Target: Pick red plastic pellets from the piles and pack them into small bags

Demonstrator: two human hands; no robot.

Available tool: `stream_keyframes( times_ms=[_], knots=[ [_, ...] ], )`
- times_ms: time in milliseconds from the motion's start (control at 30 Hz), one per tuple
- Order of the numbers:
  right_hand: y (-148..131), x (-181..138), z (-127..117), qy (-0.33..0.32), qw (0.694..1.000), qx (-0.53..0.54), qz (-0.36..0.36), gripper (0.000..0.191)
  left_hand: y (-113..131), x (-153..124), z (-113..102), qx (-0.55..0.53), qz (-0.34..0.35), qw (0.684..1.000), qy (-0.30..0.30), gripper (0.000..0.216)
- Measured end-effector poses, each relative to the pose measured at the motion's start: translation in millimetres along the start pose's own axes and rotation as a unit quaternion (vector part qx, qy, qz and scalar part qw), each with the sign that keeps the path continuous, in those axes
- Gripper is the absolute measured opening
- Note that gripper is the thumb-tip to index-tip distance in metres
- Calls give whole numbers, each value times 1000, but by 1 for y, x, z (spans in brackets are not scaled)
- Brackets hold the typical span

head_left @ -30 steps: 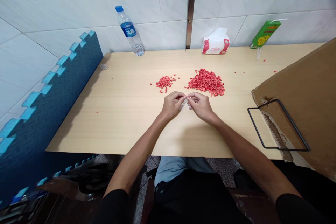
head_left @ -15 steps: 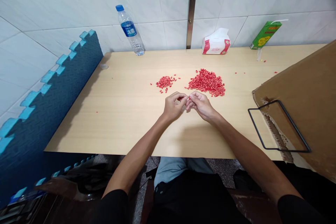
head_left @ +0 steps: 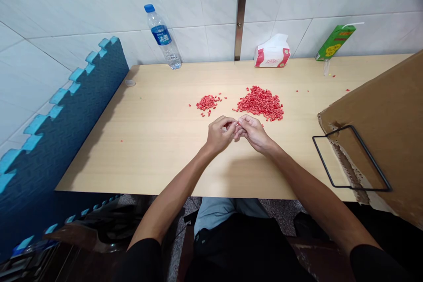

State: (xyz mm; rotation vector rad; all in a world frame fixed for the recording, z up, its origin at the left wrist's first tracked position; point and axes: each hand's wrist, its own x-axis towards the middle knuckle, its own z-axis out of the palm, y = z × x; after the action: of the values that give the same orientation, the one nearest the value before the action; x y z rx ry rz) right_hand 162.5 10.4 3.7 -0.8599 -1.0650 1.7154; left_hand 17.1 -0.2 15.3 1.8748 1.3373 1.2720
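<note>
My left hand [head_left: 219,134] and my right hand [head_left: 254,133] meet fingertip to fingertip above the table [head_left: 148,150]. The fingers of both are closed in a pinch. A speck of red shows between the fingertips, apparently one of the small red pieces, though the fingers hide most of it. Just beyond my right hand lies a large pile of small red cylinder-like pieces [head_left: 261,103]. Beyond my left hand is a smaller pile of the same red pieces [head_left: 206,103], with a few loose ones around it.
Along the tiled wall stand a water bottle [head_left: 162,37], a tissue pack [head_left: 272,53] and a green drink carton [head_left: 335,43] with a straw. A blue foam mat [head_left: 76,110] borders the left side. On the right are a cardboard sheet [head_left: 373,128] and a black wire frame [head_left: 352,158].
Both hands stay pinched together in nearly the same spot, with only a slight shift of the fingers. The piles look the same.
</note>
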Motion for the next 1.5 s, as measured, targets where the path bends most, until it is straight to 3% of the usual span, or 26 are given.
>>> stream_keyframes(
  times_ms=[1167, 1500],
  knots=[
    [11, 0, 12, 100, 993, 1, -65, 34, -6, -2, 7, 42, 73, 996, 40, 16],
    [15, 2, 15, 157, 985, 55, -51, 33, 0, -8, 20, 47, 25, 996, 71, 20]
  ],
)
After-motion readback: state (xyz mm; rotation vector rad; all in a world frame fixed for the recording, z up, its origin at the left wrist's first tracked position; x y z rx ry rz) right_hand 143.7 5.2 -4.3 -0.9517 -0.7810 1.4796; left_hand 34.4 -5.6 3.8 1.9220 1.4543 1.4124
